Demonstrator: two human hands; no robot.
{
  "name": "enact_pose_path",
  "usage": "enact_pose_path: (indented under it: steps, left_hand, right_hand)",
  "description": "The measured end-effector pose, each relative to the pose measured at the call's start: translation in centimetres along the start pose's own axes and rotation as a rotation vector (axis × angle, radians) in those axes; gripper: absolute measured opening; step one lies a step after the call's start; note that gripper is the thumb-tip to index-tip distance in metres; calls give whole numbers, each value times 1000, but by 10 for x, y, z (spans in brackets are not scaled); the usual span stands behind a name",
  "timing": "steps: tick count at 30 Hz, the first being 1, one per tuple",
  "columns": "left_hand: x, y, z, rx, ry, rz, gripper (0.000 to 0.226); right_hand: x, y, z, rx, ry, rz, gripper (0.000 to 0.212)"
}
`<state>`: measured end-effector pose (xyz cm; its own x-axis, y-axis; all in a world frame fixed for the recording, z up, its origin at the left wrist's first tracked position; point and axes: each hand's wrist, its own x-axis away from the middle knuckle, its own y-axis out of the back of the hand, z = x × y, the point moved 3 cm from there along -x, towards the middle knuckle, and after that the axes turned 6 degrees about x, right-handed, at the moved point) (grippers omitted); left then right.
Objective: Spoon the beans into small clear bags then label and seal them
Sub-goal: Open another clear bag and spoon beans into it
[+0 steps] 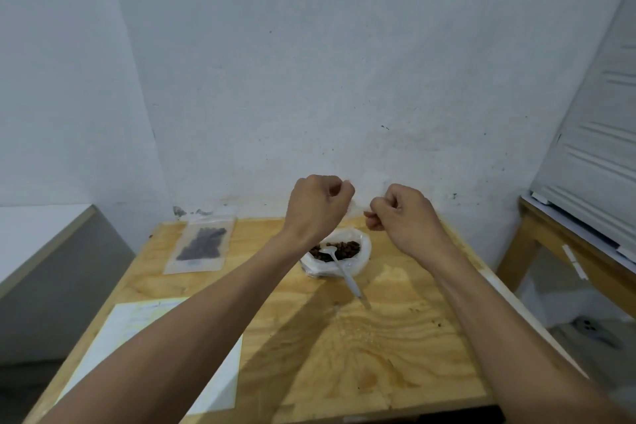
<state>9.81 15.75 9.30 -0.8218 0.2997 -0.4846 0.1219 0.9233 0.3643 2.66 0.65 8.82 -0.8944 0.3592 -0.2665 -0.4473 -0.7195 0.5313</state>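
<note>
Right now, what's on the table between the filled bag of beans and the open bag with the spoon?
Head view: only bare wooden table between the filled bag and the open bean bag; the left forearm crosses above it.

My table [395, 348] is bare plywood, grainy and matt. The spoon [339, 265] looks like white plastic; the filled bag [201, 244] is clear, faintly glossy film. The sheet [144, 323] is matt paper.

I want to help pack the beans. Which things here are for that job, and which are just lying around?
For the job:
left hand and right hand, pinching a clear bag
tub of beans
white spoon
filled bag

Just lying about:
paper sheet (maybe labels, cannot tell)
side table
</note>
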Motion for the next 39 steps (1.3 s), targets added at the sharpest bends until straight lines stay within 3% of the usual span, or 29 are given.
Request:
enact_pose_path:
  steps: [2, 6, 9, 13, 16, 18, 20, 23, 26, 31, 36, 38, 39]
  left_hand:
    - [6, 7, -9, 13, 12, 191, 31]
    - [4, 21, -20, -214, -30, 612, 118]
    - [-1, 18, -18, -392, -166, 737, 138]
    - [-5, 17, -4, -322, -155, 632, 123]
    - [-4, 16, 7, -421, -219, 526, 103]
    - [-3, 13, 11, -533, -336, 450, 97]
    - [-3, 11, 14, -599, -408, 383, 96]
    - [-3, 3, 15, -667, -440, 328, 91]
    - [1, -3, 13, -707, -472, 301, 85]
    - [11, 4, 19, -612, -406, 366, 99]
    - [15, 9, 17, -589, -348, 426, 101]
    - [12, 15, 18, -529, -281, 440, 99]
    - [10, 19, 19, -495, -241, 453, 99]
  right_hand:
    - [-3, 5, 2, -95, 3, 47, 26]
    - [-2, 7, 11, -224, 81, 180, 30]
    - [2, 2, 15, -303, 115, 318, 29]
    - [5, 0, 11, -321, 28, 307, 25]
    - [6, 3, 1, -87, -18, 152, 25]
    - [6, 7, 1, 114, 51, -19, 30]
    - [7, 8, 12, 163, 180, -96, 22]
    - [8, 3, 24, 152, 219, -17, 14]
    - [2, 1, 20, 165, 63, 164, 23]
    - [-2, -5, 12, -110, -171, 329, 7]
    - [0, -17, 13, -32, -140, 360, 13]
    - [0, -19, 14, -85, -111, 404, 4]
    - [1, -19, 16, -131, -97, 431, 10]
